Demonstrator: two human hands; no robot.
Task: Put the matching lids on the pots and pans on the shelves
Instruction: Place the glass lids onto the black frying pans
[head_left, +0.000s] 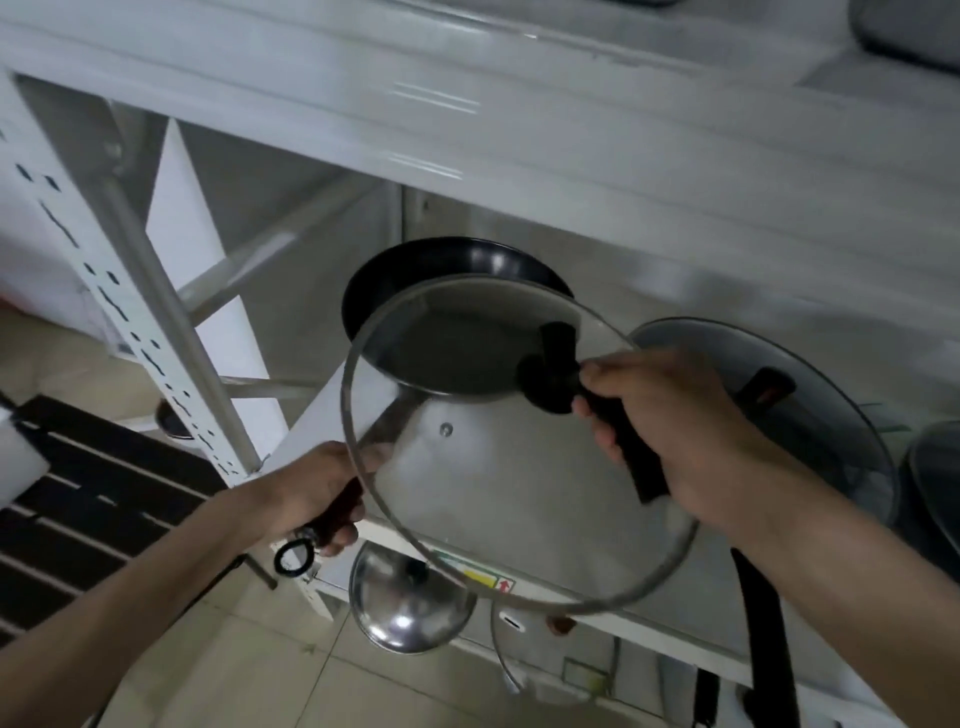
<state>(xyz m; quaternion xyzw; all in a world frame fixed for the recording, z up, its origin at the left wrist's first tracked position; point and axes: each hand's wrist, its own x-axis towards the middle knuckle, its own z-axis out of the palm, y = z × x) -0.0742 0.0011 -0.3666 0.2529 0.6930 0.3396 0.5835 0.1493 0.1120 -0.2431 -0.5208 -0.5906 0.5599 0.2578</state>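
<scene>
A black frying pan (441, 270) rests on the middle shelf (519, 493). My left hand (317, 493) grips its dark handle, which ends in a ring. My right hand (675, 431) holds a large glass lid (493, 509) by its black handle. The lid hangs tilted in front of the pan and above it, and it looks wider than the pan. Through the glass I see the pan's base and the shelf surface.
To the right on the same shelf sits a pan under a glass lid (769, 395), with another glass lid (935, 478) at the frame's edge. Below lean a steel lid (410, 603) and a glass lid (556, 660). A white upright (119, 291) stands left; an upper shelf (519, 130) overhangs.
</scene>
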